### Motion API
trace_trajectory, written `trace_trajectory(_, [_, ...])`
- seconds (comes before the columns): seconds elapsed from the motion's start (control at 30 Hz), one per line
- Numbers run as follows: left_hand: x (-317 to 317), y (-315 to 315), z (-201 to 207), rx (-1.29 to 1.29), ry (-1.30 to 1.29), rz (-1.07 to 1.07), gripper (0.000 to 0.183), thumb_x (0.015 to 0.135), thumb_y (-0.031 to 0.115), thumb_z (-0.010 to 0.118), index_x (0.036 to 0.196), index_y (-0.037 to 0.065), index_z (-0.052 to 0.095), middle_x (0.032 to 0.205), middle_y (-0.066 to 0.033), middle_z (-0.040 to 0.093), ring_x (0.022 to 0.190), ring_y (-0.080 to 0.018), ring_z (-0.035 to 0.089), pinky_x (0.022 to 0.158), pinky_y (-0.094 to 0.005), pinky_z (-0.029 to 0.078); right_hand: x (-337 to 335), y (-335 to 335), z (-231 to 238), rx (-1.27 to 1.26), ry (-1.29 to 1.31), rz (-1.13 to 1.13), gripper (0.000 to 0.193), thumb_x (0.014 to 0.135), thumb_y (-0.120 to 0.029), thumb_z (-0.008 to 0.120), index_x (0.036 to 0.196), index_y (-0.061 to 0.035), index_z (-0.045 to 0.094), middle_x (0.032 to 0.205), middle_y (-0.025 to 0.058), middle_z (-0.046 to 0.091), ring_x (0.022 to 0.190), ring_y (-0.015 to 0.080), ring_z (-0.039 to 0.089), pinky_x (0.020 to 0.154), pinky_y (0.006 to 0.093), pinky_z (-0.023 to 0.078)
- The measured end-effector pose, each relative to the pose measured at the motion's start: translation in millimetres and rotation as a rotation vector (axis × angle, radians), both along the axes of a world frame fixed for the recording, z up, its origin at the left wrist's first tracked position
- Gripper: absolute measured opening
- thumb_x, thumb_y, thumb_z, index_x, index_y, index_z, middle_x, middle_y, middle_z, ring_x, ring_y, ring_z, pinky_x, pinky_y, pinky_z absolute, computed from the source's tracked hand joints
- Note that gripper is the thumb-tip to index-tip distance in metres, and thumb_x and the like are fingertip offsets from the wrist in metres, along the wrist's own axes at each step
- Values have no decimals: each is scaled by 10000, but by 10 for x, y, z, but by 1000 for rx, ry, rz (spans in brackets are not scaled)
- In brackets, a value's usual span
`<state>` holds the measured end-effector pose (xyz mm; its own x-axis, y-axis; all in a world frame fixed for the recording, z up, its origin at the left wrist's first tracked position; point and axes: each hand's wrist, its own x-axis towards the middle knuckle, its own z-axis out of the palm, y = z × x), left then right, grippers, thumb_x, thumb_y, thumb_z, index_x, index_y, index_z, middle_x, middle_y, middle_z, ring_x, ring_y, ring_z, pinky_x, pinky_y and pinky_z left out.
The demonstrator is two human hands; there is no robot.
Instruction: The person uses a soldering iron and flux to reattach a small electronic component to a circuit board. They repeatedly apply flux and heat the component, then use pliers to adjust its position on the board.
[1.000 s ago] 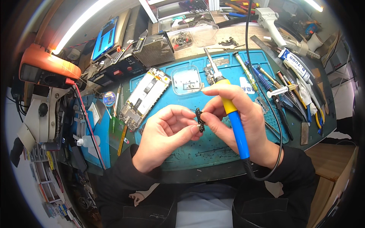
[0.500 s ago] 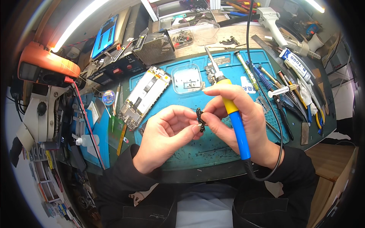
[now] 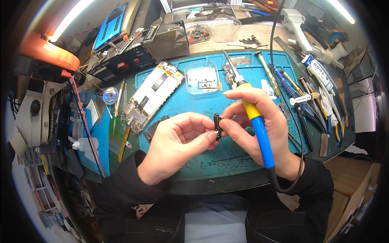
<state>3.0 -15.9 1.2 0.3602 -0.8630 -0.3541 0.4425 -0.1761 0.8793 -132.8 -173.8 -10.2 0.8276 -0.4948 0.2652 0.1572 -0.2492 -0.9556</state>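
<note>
"In the head view, where is the small black part (image 3: 217,126)?"

"Above the blue mat (image 3: 178,107), between the two hands."

"How do they stand?"

"The left hand (image 3: 174,141) pinches its lower end, thumb against finger. The right hand (image 3: 261,125) nips its upper end and also carries a yellow-and-blue soldering iron (image 3: 263,141), tip toward the mat's far edge."

"And around them?"

"A clear box (image 3: 198,69) on the mat's far half, an opened phone (image 3: 158,89) on its left side."
</note>
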Motion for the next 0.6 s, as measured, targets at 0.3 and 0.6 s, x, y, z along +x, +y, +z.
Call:
trace_trajectory(0.3, [-40, 38, -4, 18, 81, 16, 172, 953, 2, 691, 1111, -13, 626, 1016, -88, 705, 921, -178, 709, 857, -323, 584, -52, -10, 31, 177, 129, 89, 532, 877, 58, 733, 1350, -64, 523, 996, 76, 665, 870, 109, 689, 741, 231, 565])
trace_trajectory(0.6, [-34, 37, -1, 29, 90, 16, 179, 952, 2, 693, 1117, -16, 625, 1023, -92, 705, 922, -183, 710, 860, -330, 586, -71, -9, 52, 144, 149, 101, 556, 883, 78, 724, 1370, -55, 491, 1020, 92, 647, 912, 119, 685, 769, 239, 583])
